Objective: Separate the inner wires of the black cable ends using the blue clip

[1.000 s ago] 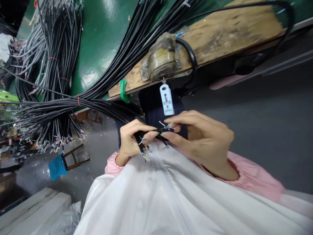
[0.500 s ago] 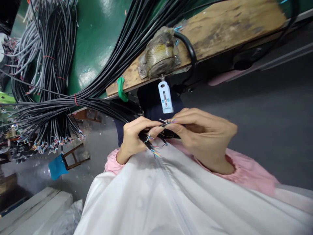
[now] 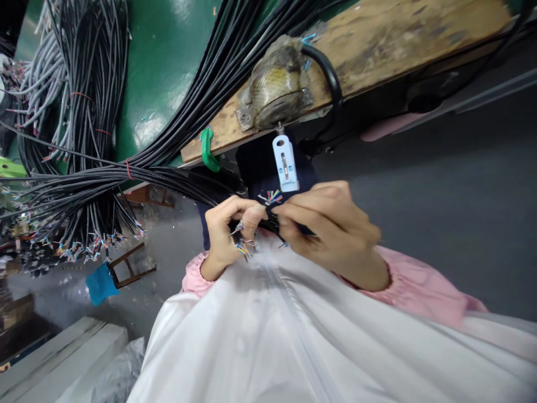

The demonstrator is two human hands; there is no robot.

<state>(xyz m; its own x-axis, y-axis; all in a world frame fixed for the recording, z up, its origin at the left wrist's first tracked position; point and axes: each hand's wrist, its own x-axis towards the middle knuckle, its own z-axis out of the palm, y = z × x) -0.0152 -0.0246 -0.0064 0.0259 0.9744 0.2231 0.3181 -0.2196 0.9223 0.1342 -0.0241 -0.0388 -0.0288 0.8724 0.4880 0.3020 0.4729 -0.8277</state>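
My left hand [image 3: 226, 229] is closed around a few black cables whose stripped ends fan out in coloured wires [image 3: 242, 246] below its fingers. My right hand [image 3: 323, 224] pinches one black cable end, with its coloured wires [image 3: 271, 197] sticking up just left of the fingertips. The two hands touch above my white apron [image 3: 293, 336]. A pale blue blade tool [image 3: 285, 163] hangs from the wooden bench edge directly above the hands.
A thick bundle of black cables [image 3: 104, 179] runs from the green bench [image 3: 168, 61] down to my left hand; more black and grey cables [image 3: 62, 84] hang at the left. A taped lump [image 3: 277, 84] sits on the wooden plank [image 3: 377, 45]. Grey floor lies to the right.
Both hands rose slightly toward the blue tool. The right hand's cable end turned upward, so its coloured wires now point up beside the tool.
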